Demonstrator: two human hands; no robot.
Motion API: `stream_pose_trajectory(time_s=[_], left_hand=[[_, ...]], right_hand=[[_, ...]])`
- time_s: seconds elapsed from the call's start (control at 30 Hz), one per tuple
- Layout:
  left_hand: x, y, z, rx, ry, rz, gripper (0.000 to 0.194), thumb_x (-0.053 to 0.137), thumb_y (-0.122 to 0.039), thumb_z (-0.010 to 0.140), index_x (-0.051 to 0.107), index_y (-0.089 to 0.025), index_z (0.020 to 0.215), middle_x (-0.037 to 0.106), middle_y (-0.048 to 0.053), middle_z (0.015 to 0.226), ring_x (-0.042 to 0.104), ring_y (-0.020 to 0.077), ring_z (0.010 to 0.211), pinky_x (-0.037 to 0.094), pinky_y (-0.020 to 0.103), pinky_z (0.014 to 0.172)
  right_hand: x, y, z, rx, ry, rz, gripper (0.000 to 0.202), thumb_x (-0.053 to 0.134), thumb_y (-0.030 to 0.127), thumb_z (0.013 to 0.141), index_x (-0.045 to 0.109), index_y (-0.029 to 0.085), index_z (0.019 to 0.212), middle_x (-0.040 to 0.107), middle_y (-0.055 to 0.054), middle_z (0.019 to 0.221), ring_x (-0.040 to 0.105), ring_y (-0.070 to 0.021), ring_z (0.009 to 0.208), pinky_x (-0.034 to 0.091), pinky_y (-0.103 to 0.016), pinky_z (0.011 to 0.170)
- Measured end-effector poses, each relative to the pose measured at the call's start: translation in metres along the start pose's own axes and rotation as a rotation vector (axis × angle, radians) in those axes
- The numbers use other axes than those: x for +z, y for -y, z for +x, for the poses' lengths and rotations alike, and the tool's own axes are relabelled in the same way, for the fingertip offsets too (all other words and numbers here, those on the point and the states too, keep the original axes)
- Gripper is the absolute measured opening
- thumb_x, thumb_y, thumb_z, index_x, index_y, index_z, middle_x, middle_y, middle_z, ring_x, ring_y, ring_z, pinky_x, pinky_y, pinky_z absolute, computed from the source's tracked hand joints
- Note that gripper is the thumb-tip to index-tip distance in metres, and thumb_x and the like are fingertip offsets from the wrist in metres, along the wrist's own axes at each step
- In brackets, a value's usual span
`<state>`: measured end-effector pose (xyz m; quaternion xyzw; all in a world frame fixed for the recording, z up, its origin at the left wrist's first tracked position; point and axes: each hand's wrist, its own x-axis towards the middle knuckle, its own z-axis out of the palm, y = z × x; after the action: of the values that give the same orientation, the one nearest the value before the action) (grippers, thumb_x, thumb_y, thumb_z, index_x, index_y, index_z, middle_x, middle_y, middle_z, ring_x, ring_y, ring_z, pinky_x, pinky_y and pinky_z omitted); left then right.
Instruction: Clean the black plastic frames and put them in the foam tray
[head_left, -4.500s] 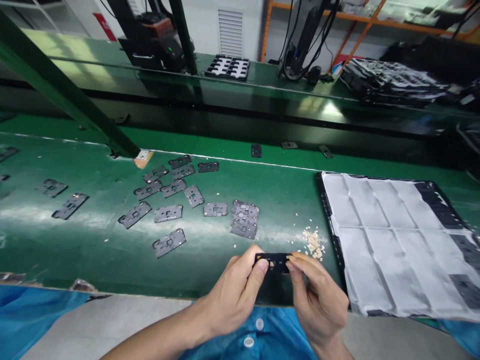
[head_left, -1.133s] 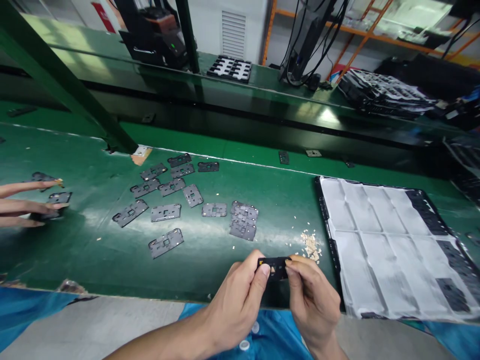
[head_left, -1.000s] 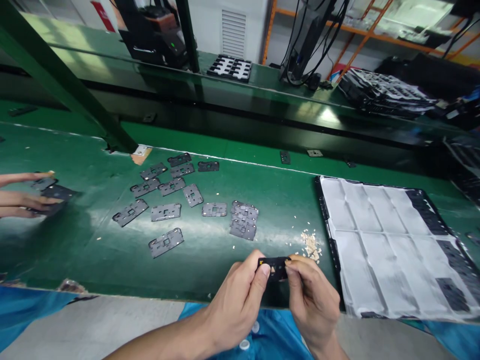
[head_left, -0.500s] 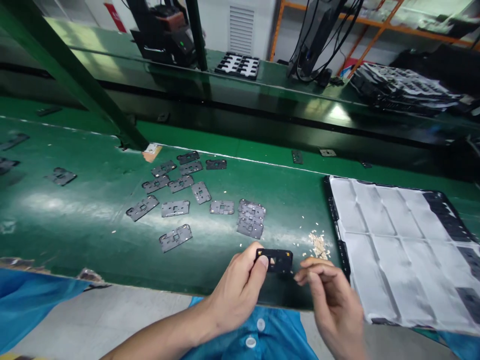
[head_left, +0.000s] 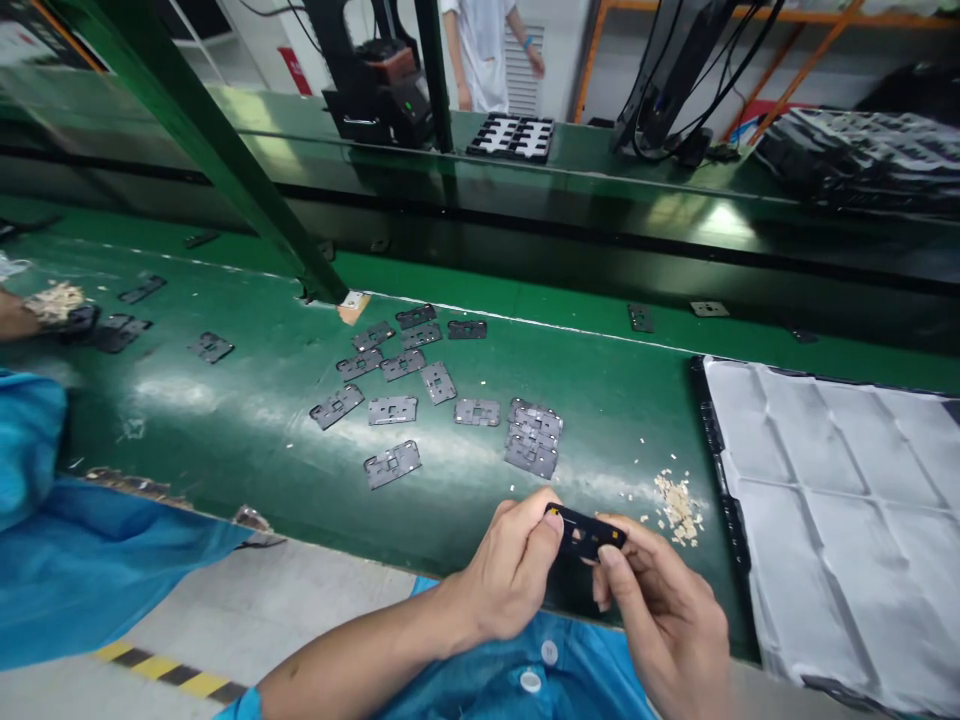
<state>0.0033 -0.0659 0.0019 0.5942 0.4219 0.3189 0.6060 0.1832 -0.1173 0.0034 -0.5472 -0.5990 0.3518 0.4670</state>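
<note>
A small black plate with yellow marks at both ends is held between my two hands near the table's front edge. My left hand pinches its left end, thumb on top. At the right end, the thumb and fingers of my right hand close on it. Beyond my left hand lie overlapping dark plates, and more loose plates are scattered to the left. A heap of tiny pale pieces lies just beyond my right hand.
A large black tray with white lining is at the right. A green post rises from the table. At far left, a co-worker's blue sleeve and hand show. Another person stands behind the far shelf.
My right hand has moved onto the right end of the black plate, which now tilts slightly. The view has turned left, and a co-worker's hand and a standing person have come into view.
</note>
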Motion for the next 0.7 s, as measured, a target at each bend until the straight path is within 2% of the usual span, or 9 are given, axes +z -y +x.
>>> stream_pose_trajectory(time_s=[0.17, 0.43, 0.6, 0.7], left_hand=[[0.0, 0.003, -0.002, 0.054, -0.007, -0.014, 0.037, 0.029, -0.039, 0.113, 0.041, -0.022, 0.083, 0.036, -0.007, 0.061, 0.038, 0.0116, 0.053, 0.03, 0.025, 0.056], [0.001, 0.009, -0.003, 0.038, -0.005, -0.065, 0.04, 0.029, -0.045, 0.114, 0.041, -0.023, 0.083, 0.036, -0.008, 0.058, 0.037, 0.011, 0.05, 0.03, 0.025, 0.055], [0.005, 0.012, -0.003, 0.005, -0.063, -0.152, 0.042, 0.033, -0.047, 0.112, 0.041, -0.022, 0.079, 0.034, -0.008, 0.059, 0.034, 0.0104, 0.051, 0.029, 0.023, 0.053], [0.008, 0.015, -0.003, -0.035, -0.095, -0.214, 0.043, 0.035, -0.048, 0.11, 0.04, -0.022, 0.076, 0.032, -0.008, 0.06, 0.033, 0.0101, 0.051, 0.028, 0.022, 0.051]], right_hand=[[0.0, 0.0, -0.003, 0.023, 0.005, -0.039, 0.028, 0.06, 0.018, 0.106, 0.069, 0.026, 0.131, 0.063, 0.004, 0.067, 0.062, -0.0109, 0.052, 0.054, -0.019, 0.052], [-0.001, -0.001, -0.004, -0.046, 0.001, -0.101, 0.031, 0.062, 0.015, 0.104, 0.07, 0.027, 0.132, 0.064, 0.003, 0.071, 0.06, -0.0097, 0.051, 0.052, -0.019, 0.051], [0.002, 0.001, -0.005, -0.133, -0.003, -0.186, 0.033, 0.063, 0.009, 0.101, 0.071, 0.023, 0.131, 0.071, -0.003, 0.086, 0.062, -0.0106, 0.057, 0.056, -0.022, 0.055], [0.007, -0.001, -0.008, -0.247, -0.041, -0.234, 0.045, 0.064, 0.003, 0.097, 0.069, 0.023, 0.137, 0.076, -0.006, 0.101, 0.071, -0.0142, 0.069, 0.06, -0.024, 0.066]])
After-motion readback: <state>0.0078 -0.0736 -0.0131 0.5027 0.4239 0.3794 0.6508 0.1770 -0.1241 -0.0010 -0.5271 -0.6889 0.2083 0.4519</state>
